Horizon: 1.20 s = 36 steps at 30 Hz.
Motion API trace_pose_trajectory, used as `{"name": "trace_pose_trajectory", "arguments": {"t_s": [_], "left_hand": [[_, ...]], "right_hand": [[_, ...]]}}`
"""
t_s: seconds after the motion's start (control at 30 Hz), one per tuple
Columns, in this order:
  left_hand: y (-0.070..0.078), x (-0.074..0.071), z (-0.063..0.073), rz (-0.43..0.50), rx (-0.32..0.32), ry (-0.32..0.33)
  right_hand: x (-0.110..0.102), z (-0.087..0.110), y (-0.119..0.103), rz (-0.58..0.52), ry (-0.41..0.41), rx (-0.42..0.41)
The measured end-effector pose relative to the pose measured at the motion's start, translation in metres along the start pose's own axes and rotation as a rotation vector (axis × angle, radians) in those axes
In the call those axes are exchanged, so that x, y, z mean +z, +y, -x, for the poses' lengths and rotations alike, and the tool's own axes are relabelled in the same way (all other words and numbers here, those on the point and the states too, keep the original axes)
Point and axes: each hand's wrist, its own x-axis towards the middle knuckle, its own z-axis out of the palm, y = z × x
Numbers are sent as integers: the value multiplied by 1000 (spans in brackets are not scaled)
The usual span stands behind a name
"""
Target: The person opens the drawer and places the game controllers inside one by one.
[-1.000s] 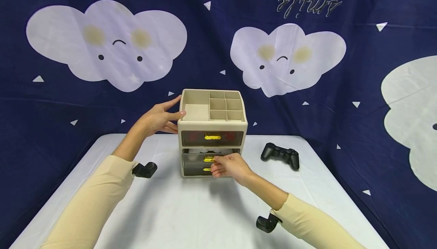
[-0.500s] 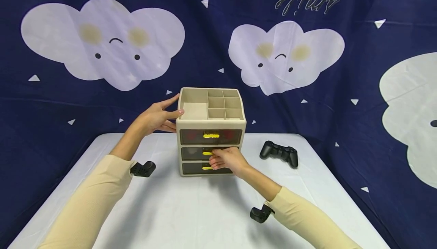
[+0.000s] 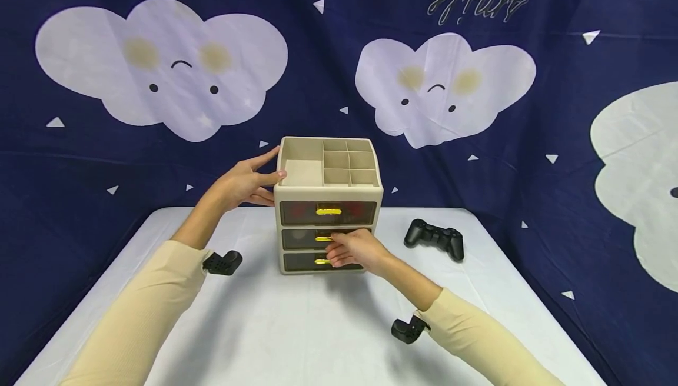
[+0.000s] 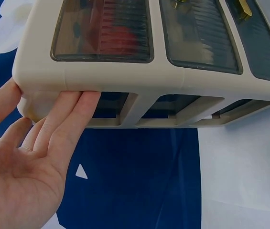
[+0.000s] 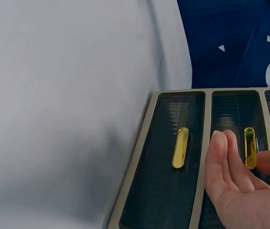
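A beige desktop drawer organizer (image 3: 328,192) stands on the table, with three dark see-through drawers under an open divided top. All three drawers sit flush. My left hand (image 3: 241,185) grips its upper left side, thumb over the top rim and fingers along the side wall, seen closely on the organizer (image 4: 125,74) in the left wrist view. At the middle drawer, my right hand (image 3: 357,250) has its thumb at the gold handle (image 5: 250,148). The other fingers extend below the handle, with a gap beside it. Something reddish (image 4: 118,40) shows through the top drawer.
A black game controller (image 3: 434,239) lies to the right of the organizer. White cloth covers the table (image 3: 296,333); a dark blue cloud-print curtain (image 3: 318,50) hangs behind. Black wrist devices (image 3: 222,262) are worn at both sleeves.
The middle drawer, partly pulled out one second ago, has gone back in flush, my right hand moving inward with it. My left hand has stayed on the organizer.
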Motion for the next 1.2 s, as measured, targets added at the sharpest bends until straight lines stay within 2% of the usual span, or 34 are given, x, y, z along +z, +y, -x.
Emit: {"name": "trace_pose_trajectory", "arguments": {"t_s": [0.2, 0.4, 0.63, 0.9, 1.2], "left_hand": [[-2, -2, -2, -1, 6, 1], [-1, -2, -2, 3, 3, 4], [-1, -1, 0, 14, 4, -4], [0, -1, 0, 17, 7, -3], [-1, -1, -1, 18, 6, -6]], "right_hand": [[-5, 5, 6, 25, -61, 46], [-11, 6, 27, 44, -119, 94], [-10, -3, 47, 19, -71, 129], [-2, -12, 51, -31, -25, 140], [1, -4, 52, -22, -26, 123]]}}
